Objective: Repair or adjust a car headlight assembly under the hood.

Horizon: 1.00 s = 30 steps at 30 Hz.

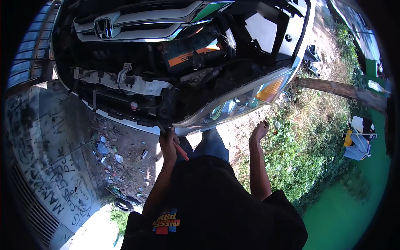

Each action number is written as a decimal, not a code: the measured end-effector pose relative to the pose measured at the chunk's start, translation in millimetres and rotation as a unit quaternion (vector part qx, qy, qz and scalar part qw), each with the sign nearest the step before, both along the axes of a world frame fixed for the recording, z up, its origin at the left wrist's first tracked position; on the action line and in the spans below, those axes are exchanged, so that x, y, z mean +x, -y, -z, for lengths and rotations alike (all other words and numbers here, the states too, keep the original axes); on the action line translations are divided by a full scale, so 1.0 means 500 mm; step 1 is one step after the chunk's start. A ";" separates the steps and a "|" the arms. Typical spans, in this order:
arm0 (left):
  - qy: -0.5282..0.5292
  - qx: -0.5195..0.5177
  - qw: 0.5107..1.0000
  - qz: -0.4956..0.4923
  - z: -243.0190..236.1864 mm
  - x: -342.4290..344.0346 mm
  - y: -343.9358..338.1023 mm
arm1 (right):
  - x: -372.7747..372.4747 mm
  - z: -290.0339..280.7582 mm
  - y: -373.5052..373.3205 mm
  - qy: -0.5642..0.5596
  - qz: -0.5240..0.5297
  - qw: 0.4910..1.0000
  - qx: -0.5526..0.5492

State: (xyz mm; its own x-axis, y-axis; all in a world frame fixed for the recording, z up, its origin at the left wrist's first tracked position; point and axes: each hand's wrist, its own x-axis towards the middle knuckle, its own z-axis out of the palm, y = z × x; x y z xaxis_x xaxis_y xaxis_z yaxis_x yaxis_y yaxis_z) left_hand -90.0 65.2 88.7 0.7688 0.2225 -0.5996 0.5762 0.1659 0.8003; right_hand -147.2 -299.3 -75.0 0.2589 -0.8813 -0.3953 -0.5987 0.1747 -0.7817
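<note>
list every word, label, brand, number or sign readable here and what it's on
Wording not copied; places only:
Wall: dark hand-painted letters and numbers, partly legible, partly smeared.
Black shirt: upside-down block lettering, colourful print.
Car battery: orange label, lettering partly hidden.
Grille: chrome emblem.
Red-handled tool in left hand: no lettering discernible.

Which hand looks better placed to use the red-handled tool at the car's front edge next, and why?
Likely the left hand: it grips the red-handled tool by the front edge. The right hand is near the headlight, away from the tool.
</note>
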 end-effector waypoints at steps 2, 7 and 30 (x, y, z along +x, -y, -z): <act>-0.003 -0.105 0.991 -0.084 -0.006 -0.034 0.012 | 0.005 -0.200 -0.135 0.034 -0.177 0.970 0.162; -0.068 -0.226 0.972 -0.011 -0.021 -0.081 0.080 | 0.023 -0.456 -0.345 -0.004 -0.560 0.715 0.418; 0.157 0.151 0.729 0.648 0.218 -0.091 0.118 | -0.326 -0.353 -0.183 -0.320 -0.414 0.845 0.109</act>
